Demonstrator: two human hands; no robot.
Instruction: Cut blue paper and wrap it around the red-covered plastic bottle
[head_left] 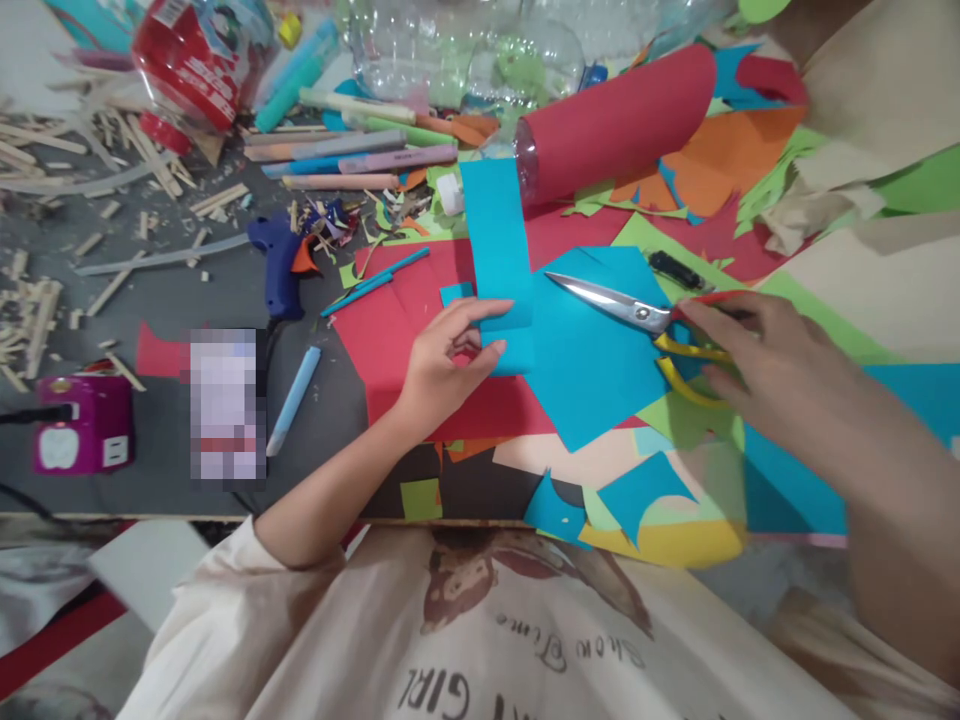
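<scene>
In the head view, my left hand (450, 365) pinches the lower end of a blue paper strip (496, 225) between thumb and fingers. The strip stands up from the hand and has a fold line near the fingers. My right hand (780, 350) has its fingers at the yellow and red handles of the scissors (637, 312). Their blades are closed and point left over a blue paper sheet (592, 370). Part of the handles is hidden by the fingers. Red paper (450, 410) lies beneath the left hand.
A red-wrapped bottle (622, 120) lies behind the strip. A black cutter (681, 270) lies beyond the scissors. To the left are a blue glue gun (281, 260), a phone (225, 400), a purple box (84, 422), markers (397, 160) and wooden sticks. Blue paper scraps (649, 495) lie near the front edge.
</scene>
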